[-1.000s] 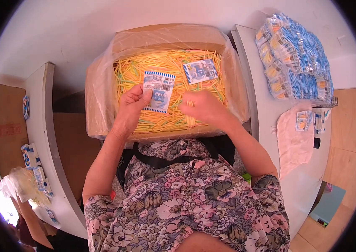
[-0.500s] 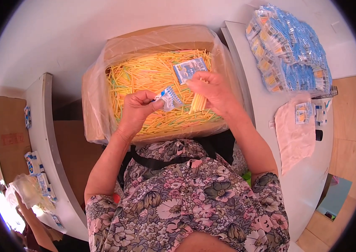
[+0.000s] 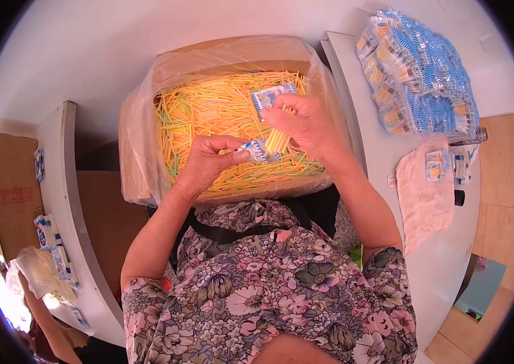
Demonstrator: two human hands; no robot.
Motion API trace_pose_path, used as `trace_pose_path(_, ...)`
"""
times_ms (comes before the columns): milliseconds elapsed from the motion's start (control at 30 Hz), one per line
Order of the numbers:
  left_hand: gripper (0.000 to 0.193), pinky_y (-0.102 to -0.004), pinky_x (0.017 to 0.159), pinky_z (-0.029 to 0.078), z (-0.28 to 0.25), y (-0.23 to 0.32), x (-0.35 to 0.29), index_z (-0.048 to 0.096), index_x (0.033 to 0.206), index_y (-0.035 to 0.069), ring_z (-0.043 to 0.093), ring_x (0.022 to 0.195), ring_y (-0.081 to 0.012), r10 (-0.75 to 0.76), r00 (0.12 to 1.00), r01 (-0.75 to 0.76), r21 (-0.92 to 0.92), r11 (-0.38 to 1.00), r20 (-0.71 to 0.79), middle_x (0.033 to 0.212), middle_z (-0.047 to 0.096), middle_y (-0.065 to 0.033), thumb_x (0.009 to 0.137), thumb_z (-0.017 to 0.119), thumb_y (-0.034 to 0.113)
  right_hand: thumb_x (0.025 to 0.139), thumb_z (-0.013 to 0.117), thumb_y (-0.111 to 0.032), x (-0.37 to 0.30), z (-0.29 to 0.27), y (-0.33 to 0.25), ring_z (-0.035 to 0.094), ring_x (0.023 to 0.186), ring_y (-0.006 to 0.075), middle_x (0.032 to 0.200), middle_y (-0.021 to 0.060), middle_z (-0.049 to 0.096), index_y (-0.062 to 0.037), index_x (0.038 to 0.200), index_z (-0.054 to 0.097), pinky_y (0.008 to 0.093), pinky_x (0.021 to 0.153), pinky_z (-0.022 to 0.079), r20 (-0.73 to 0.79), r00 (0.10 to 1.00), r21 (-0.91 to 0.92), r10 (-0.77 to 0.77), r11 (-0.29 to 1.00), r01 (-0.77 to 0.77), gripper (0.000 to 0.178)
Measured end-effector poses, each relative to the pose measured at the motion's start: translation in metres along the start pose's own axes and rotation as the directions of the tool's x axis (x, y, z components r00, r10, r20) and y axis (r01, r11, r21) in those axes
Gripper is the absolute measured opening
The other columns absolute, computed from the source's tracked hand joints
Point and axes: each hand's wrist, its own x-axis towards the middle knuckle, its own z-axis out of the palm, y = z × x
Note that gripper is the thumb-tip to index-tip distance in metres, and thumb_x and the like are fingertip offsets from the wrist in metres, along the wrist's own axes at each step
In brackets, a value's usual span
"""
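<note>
My left hand [image 3: 211,159] pinches a small clear plastic packet [image 3: 259,150] with blue-and-white striped edging. In my right hand [image 3: 306,126] is a bundle of thin yellow sticks [image 3: 278,139], their lower ends at the packet's mouth; whether they have entered it I cannot tell. Both hands are over a cardboard box [image 3: 138,130] lined with clear plastic. Loose sticks [image 3: 208,103], mostly yellow with some green and pink, fill that box. Another blue-edged packet [image 3: 272,96] lies flat on them, partly hidden behind my right hand.
A large heap of filled packets [image 3: 420,73] stands on the white table [image 3: 384,212] at the right. Nearer lie a pink cloth [image 3: 423,200] and a small black cap-like object [image 3: 459,198]. Leftward, beyond a white partition [image 3: 70,182], another person's arm [image 3: 47,315] reaches among packets.
My left hand has moved right with the packet, and the sticks in my right hand have come to its mouth. My right hand has shifted slightly.
</note>
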Motion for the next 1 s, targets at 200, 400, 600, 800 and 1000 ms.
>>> trace_pose_path(200,0.017,-0.0232,0.077,0.049,0.003,-0.007,0.002,0.070,0.098,-0.002,0.061,0.082,-0.0081,-0.005,1.000,0.005,-0.046,0.999,-0.013,0.090,0.070,-0.0047,0.084,0.069,0.008,0.088,0.065,-0.022,-0.006,0.011,-0.009,0.044,0.056,0.0068,0.061,-0.0027,0.049,-0.0008,0.076,0.058,0.0260,0.050,0.036,0.016,0.948,-0.442,-0.317,0.848,0.291,0.025)
trace_pose_path(400,0.018,-0.0257,0.080,0.047,0.025,-0.007,0.007,0.070,0.099,0.000,0.059,0.082,-0.0080,0.021,1.000,-0.024,-0.111,0.994,-0.023,0.090,0.069,-0.0025,0.087,0.066,0.013,0.086,0.067,-0.020,-0.029,-0.006,-0.027,0.048,0.060,0.0060,0.066,-0.0005,0.054,-0.0026,0.084,0.060,0.0231,0.052,0.037,-0.001,0.956,-0.328,-0.294,0.903,0.277,0.019)
trace_pose_path(600,0.019,-0.0242,0.079,0.047,0.061,-0.005,0.032,0.070,0.100,0.000,0.058,0.083,-0.0068,0.016,0.998,-0.020,0.070,0.997,0.064,0.090,0.068,-0.0005,0.090,0.063,0.014,0.082,0.070,-0.014,-0.066,-0.017,0.017,0.060,0.070,0.0141,0.079,0.0034,0.064,-0.0032,0.093,0.063,0.0315,0.060,0.046,-0.274,0.808,-0.540,-0.521,0.779,0.319,0.017)
trace_pose_path(800,0.022,-0.0297,0.079,0.049,0.067,0.005,0.053,0.067,0.103,0.000,0.063,0.089,-0.0149,0.225,0.949,-0.294,0.370,0.881,0.220,0.098,0.068,-0.0075,0.081,0.066,0.002,0.079,0.072,-0.008,-0.160,-0.108,0.014,0.065,0.078,0.0126,0.089,0.0051,0.069,-0.0012,0.104,0.064,0.0277,0.068,0.052,-0.479,0.812,-0.405,-0.334,0.904,0.133,0.027)
trace_pose_path(1000,0.037,-0.0401,0.087,0.044,0.048,-0.024,0.105,0.065,0.105,0.005,0.058,0.099,-0.0295,0.528,0.775,-0.533,0.807,0.254,0.346,0.102,0.064,-0.0113,0.069,0.074,0.004,0.081,0.070,-0.011,-0.265,-0.297,0.074,0.053,0.063,0.0036,0.083,-0.0014,0.064,-0.0021,0.107,0.065,0.0207,0.054,0.044,-0.844,0.454,-0.437,-0.286,0.857,-0.273,0.029)
